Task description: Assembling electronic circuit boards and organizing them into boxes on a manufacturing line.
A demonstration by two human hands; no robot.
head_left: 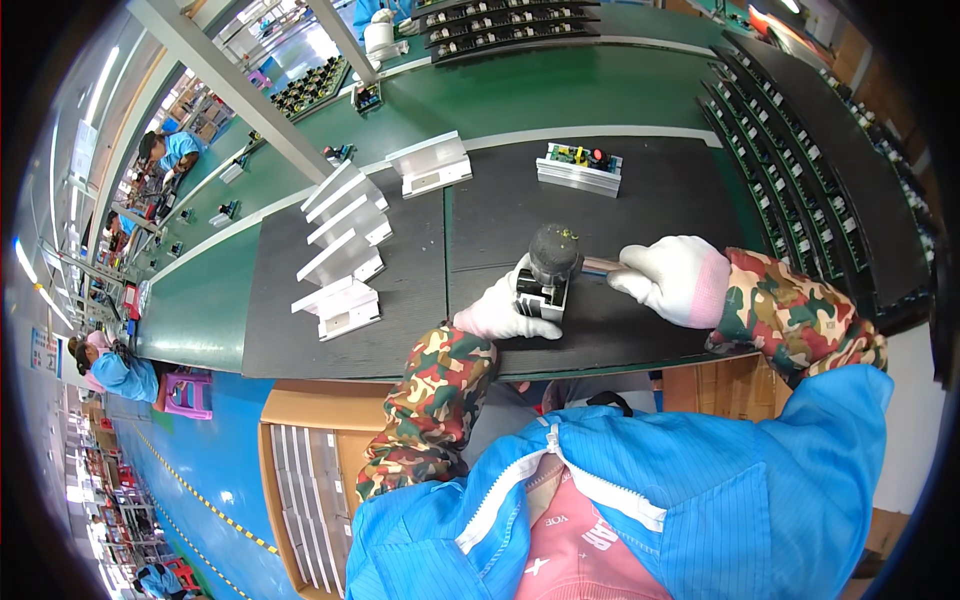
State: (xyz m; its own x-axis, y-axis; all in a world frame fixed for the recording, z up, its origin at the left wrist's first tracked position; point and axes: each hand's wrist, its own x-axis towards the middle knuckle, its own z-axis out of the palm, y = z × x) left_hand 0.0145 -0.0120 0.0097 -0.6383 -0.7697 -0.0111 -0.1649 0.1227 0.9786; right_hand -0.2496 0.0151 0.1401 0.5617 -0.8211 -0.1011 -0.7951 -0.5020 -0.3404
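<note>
My left hand [500, 308], in a white glove, grips a small metal housing [553, 314] with black parts inside, holding it on the black mat. My right hand [672, 281], gloved too, is wrapped round the handle of a rubber mallet [554, 250]. The mallet's dark round head covers the far end of the housing; whether they touch I cannot tell. Beyond my hands stands another metal housing [578, 178] with a circuit board in it. Several bare aluminium brackets [342, 305] stand to the left of my left hand.
The black mat [400, 345] lies on a green bench [500, 100]. Stacked black trays [800, 170] of circuit boards rise at the right, with more trays [510, 25] at the far side. Below the bench's front edge sits a cardboard box [325, 400] of metal pieces.
</note>
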